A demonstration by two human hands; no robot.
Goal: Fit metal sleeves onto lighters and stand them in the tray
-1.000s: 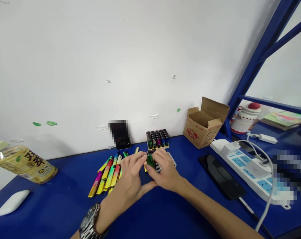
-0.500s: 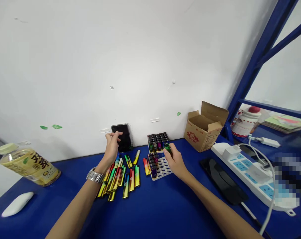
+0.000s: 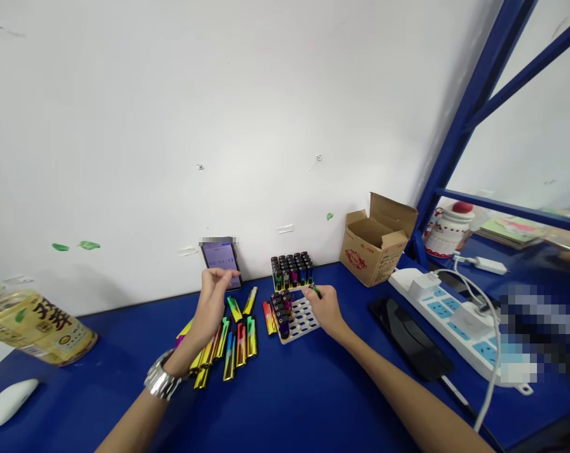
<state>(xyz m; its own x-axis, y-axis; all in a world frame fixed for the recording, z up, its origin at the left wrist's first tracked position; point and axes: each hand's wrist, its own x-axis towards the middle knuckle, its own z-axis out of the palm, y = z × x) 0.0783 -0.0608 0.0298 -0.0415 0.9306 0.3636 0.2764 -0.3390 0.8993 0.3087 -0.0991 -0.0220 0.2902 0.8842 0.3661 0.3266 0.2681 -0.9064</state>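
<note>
My right hand (image 3: 325, 309) is closed on a green lighter (image 3: 317, 291), mostly hidden by the fingers, beside the white perforated tray (image 3: 304, 318). Dark-capped lighters (image 3: 279, 308) stand upright along that tray's left side. Behind it, a second tray holds rows of upright lighters (image 3: 293, 270). My left hand (image 3: 212, 305), with a metal watch on its wrist, hovers before a phone (image 3: 223, 257) propped against the wall, its fingers loosely stretched and holding nothing. Below and right of this hand lie several shiny, multicoloured lighter sleeves (image 3: 241, 345), partly hidden by the forearm.
An open cardboard box (image 3: 372, 255) stands at the back right. Nearby are a dark phone (image 3: 410, 340), a white power strip (image 3: 459, 324) with cables, and a lidded jar (image 3: 450, 231). A drink bottle (image 3: 42, 327) and a white mouse (image 3: 9, 404) are on the left.
The propped phone's screen has gone from dark to lit, showing a timer. My left hand has drawn down and back from the screen. The view has shifted slightly right.
</note>
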